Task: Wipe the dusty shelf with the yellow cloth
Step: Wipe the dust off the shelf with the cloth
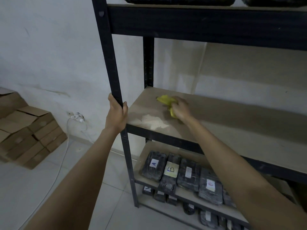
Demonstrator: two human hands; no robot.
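Note:
The beige shelf board [232, 123] sits at mid height in a black metal rack. A pale patch of dust [153, 122] lies near its front left corner. My right hand [181, 109] presses a crumpled yellow cloth [166, 101] flat on the board, toward the back left. The cloth sticks out past my fingers to the left and under my palm. My left hand [117, 113] is wrapped around the rack's black front left post [111, 63], just above the board's corner.
Black wrapped packages with labels such as A [153, 165] and B [171, 170] fill the lower shelves. A black beam [207, 22] of the upper shelf hangs overhead. Stacked cardboard boxes [28, 135] stand on the floor at left, with a white cable [69, 127] plugged into the wall.

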